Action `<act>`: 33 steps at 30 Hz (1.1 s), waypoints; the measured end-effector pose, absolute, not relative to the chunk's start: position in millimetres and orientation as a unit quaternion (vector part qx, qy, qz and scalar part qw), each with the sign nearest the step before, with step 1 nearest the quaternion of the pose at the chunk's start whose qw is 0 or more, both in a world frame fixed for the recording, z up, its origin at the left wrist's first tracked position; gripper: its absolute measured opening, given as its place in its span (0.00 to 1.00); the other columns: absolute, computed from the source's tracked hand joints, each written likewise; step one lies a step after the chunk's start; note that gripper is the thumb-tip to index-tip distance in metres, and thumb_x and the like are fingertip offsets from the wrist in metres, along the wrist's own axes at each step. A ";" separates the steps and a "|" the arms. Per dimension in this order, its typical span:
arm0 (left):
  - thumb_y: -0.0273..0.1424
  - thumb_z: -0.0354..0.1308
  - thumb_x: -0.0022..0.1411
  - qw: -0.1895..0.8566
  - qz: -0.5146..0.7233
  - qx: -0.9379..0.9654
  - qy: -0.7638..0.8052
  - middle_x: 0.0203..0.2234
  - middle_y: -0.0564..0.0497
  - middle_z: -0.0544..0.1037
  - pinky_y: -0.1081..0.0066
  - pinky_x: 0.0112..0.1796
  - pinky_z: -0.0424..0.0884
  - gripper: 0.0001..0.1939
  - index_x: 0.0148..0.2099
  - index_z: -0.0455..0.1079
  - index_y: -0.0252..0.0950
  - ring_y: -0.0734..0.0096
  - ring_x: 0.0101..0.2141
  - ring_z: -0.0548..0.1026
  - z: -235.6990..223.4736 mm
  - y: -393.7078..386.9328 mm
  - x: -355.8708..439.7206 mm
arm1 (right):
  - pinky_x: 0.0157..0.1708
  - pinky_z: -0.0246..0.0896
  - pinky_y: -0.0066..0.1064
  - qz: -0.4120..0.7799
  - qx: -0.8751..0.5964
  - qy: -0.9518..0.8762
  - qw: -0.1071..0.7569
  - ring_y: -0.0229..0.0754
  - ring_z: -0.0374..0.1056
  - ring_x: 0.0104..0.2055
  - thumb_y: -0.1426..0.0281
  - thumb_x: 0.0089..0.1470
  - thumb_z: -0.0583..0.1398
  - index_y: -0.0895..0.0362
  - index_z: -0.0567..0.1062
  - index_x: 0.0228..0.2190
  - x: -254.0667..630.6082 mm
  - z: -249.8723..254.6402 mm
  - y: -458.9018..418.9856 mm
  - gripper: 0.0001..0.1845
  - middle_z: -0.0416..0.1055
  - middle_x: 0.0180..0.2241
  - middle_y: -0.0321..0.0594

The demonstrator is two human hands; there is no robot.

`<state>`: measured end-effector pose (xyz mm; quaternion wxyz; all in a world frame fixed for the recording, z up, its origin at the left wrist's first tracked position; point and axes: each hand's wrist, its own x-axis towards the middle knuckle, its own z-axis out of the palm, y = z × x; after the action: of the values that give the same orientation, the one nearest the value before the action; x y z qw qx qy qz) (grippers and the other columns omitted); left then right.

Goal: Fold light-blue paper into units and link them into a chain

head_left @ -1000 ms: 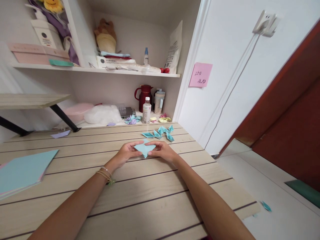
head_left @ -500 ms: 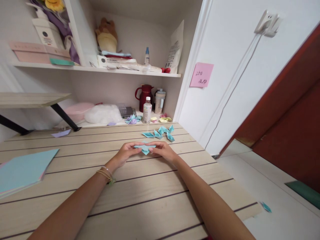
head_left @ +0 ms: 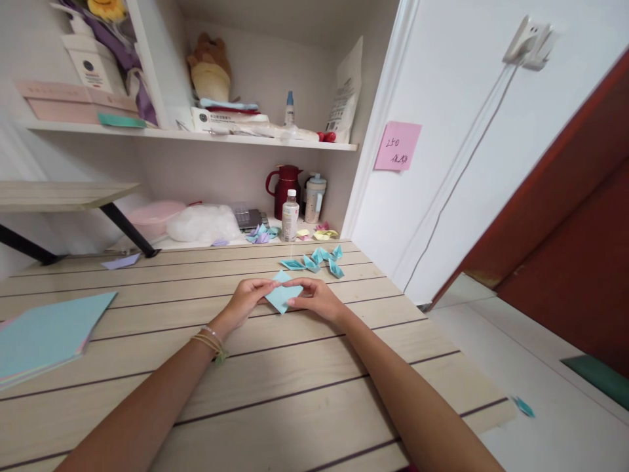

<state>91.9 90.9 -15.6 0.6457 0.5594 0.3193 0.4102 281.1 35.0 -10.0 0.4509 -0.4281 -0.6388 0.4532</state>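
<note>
Between my hands is a light blue piece of folded origami paper (head_left: pixel 282 300), lying as a flat diamond just over the table. My left hand (head_left: pixel 251 300) pinches its left edge between thumb and fingers, and a bracelet circles that wrist. From the right side, my right hand (head_left: pixel 314 299) grips the paper, thumb in front and fingers along its upper part. Just beyond the hands sit several small folded blue paper boats (head_left: pixel 314 261) in a loose group. The fingers cover the paper's left and right corners.
A stack of coloured paper (head_left: pixel 54 334) lies at the table's left, with a purple scrap (head_left: pixel 121 262) behind it. Along the back shelf stand a plastic bottle (head_left: pixel 290 216), a red jug (head_left: pixel 285 187) and a cup (head_left: pixel 314 198). One blue folded paper (head_left: pixel 523 406) lies on the floor at right.
The paper in my hands has gone from a partly opened, pointed shape to a flat diamond facing me. My fingers have shifted slightly around it; both arms stay nearly in place.
</note>
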 end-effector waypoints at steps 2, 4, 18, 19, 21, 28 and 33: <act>0.33 0.64 0.45 0.646 0.408 0.561 0.319 0.29 0.45 0.79 0.67 0.37 0.70 0.13 0.33 0.76 0.30 0.66 0.32 0.74 -15.5 91.4 91.6 | 0.32 0.61 0.31 0.430 -0.431 -0.657 0.445 0.36 0.64 0.28 0.63 0.33 0.68 0.55 0.73 0.41 281.1 -9.5 35.0 0.29 0.71 0.35 0.39; 0.33 0.64 0.45 0.647 0.403 0.565 0.316 0.30 0.45 0.79 0.68 0.37 0.70 0.14 0.34 0.75 0.30 0.66 0.33 0.74 -15.5 91.9 90.9 | 0.32 0.61 0.30 0.411 -0.437 -0.669 0.439 0.36 0.63 0.28 0.63 0.32 0.68 0.55 0.72 0.42 280.8 -8.0 34.0 0.30 0.70 0.35 0.39; 0.28 0.67 0.41 0.654 0.356 0.603 0.287 0.33 0.45 0.79 0.66 0.39 0.70 0.26 0.46 0.70 0.30 0.66 0.33 0.76 -14.6 88.3 90.9 | 0.27 0.61 0.29 0.406 -0.460 -0.636 0.469 0.36 0.64 0.25 0.58 0.39 0.64 0.55 0.73 0.39 280.1 -10.6 35.3 0.23 0.68 0.24 0.34; 0.29 0.67 0.41 0.650 0.361 0.602 0.290 0.34 0.45 0.79 0.66 0.39 0.69 0.25 0.45 0.71 0.30 0.66 0.33 0.76 -14.3 88.4 91.1 | 0.28 0.61 0.30 0.407 -0.458 -0.636 0.468 0.36 0.64 0.25 0.58 0.39 0.64 0.55 0.73 0.39 280.3 -10.0 34.9 0.24 0.69 0.25 0.35; 0.31 0.67 0.42 0.649 0.370 0.596 0.295 0.35 0.44 0.79 0.67 0.40 0.69 0.24 0.44 0.72 0.30 0.65 0.34 0.76 -13.7 88.5 91.4 | 0.30 0.62 0.30 0.408 -0.455 -0.640 0.466 0.37 0.65 0.28 0.60 0.36 0.66 0.55 0.73 0.39 280.3 -8.0 33.8 0.25 0.71 0.28 0.36; 0.32 0.66 0.43 0.647 0.387 0.584 0.300 0.34 0.44 0.79 0.68 0.39 0.69 0.21 0.41 0.74 0.30 0.66 0.34 0.76 -14.7 89.0 91.4 | 0.35 0.62 0.33 0.458 -0.412 -0.608 0.501 0.40 0.67 0.32 0.65 0.31 0.68 0.55 0.73 0.37 275.7 -11.0 35.1 0.25 0.72 0.32 0.36; 0.33 0.65 0.44 0.626 0.373 0.614 0.303 0.32 0.45 0.79 0.70 0.36 0.69 0.18 0.39 0.75 0.30 0.67 0.31 0.76 -15.6 89.0 91.3 | 0.32 0.63 0.33 0.483 -0.408 -0.583 0.511 0.40 0.67 0.30 0.64 0.32 0.67 0.55 0.75 0.32 272.7 -20.5 40.0 0.20 0.71 0.29 0.36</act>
<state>91.3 89.0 -15.6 0.6256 0.6143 0.3031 0.3733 272.7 40.0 -20.5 0.5108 -0.4077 -0.5828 0.4829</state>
